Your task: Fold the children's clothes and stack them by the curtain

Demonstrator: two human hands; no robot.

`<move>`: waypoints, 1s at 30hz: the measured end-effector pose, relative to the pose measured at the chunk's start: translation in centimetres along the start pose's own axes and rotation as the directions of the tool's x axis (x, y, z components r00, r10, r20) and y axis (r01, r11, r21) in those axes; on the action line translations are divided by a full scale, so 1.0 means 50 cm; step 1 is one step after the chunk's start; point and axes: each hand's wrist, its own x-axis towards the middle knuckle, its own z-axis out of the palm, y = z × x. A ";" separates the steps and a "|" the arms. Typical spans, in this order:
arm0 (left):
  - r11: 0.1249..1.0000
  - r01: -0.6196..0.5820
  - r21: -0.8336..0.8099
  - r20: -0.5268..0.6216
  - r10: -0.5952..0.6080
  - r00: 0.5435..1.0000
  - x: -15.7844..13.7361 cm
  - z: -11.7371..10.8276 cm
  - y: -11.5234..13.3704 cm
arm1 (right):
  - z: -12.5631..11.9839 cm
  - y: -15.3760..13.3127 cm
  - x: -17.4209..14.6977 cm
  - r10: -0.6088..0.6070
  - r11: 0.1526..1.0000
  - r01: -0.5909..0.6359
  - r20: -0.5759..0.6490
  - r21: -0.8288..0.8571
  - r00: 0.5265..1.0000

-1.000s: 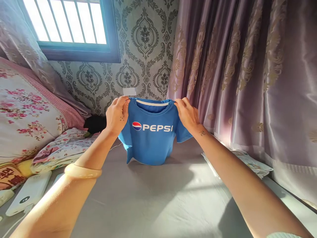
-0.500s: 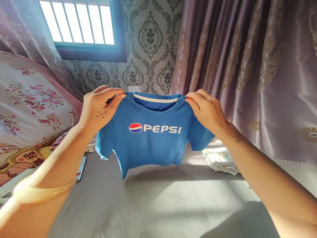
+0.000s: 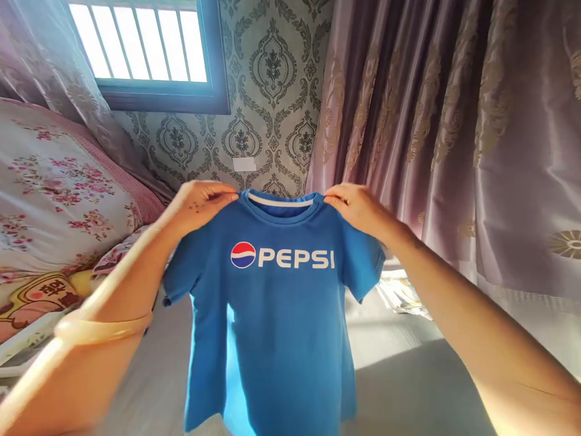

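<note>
- Left hand (image 3: 204,206) and right hand (image 3: 356,207) pinched a blue T-shirt (image 3: 285,321), partly screening the bed (image 3: 399,381).
- A pale stack (image 3: 402,293) lay near its right edge; floral bedding (image 3: 59,188), left.

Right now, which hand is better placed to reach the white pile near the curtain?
Likely the right hand: in this view the white pile shows just beside its forearm, while the left hand is farther off, across the shirt. Both hands hold the shirt, so the right must let go first.
</note>
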 end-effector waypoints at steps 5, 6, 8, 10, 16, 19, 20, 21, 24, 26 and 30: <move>0.993 0.003 0.115 0.179 -0.024 0.984 -0.061 0.149 -0.101 | 0.149 0.046 -0.066 0.136 0.988 -0.118 0.189 -0.104 0.973; 0.988 0.029 0.149 0.205 -0.059 0.977 -0.076 0.175 -0.114 | 0.174 0.049 -0.080 0.160 0.982 -0.132 0.222 -0.133 0.962; 0.975 0.076 0.208 0.265 -0.131 0.955 -0.104 0.218 -0.133 | 0.217 0.053 -0.102 0.205 0.970 -0.155 0.280 -0.190 0.938; 0.960 0.110 0.257 0.290 -0.185 0.939 -0.125 0.251 -0.144 | 0.250 0.058 -0.118 0.239 0.958 -0.165 0.329 -0.236 0.913; 0.930 0.161 0.331 0.312 -0.269 0.911 -0.151 0.301 -0.165 | 0.303 0.082 -0.142 0.279 0.952 -0.200 0.389 -0.232 0.878; 0.928 0.177 0.328 0.321 -0.286 0.903 -0.155 0.317 -0.177 | 0.322 0.090 -0.144 0.331 0.943 -0.282 0.392 -0.177 0.858; 0.928 0.183 0.324 0.324 -0.291 0.900 -0.156 0.323 -0.182 | 0.330 0.093 -0.143 0.360 0.933 -0.322 0.398 -0.161 0.844; 0.928 0.190 0.320 0.324 -0.296 0.898 -0.158 0.329 -0.187 | 0.338 0.095 -0.142 0.390 0.920 -0.361 0.409 -0.151 0.825; 0.923 0.203 0.327 0.334 -0.314 0.889 -0.162 0.349 -0.203 | 0.365 0.107 -0.136 0.440 0.896 -0.415 0.447 -0.158 0.779; 0.917 0.207 0.341 0.351 -0.329 0.877 -0.163 0.364 -0.215 | 0.386 0.118 -0.135 0.412 0.910 -0.379 0.460 -0.168 0.786; 0.901 0.235 0.364 0.383 -0.375 0.844 -0.162 0.396 -0.240 | 0.427 0.140 -0.140 0.355 0.935 -0.295 0.477 -0.197 0.804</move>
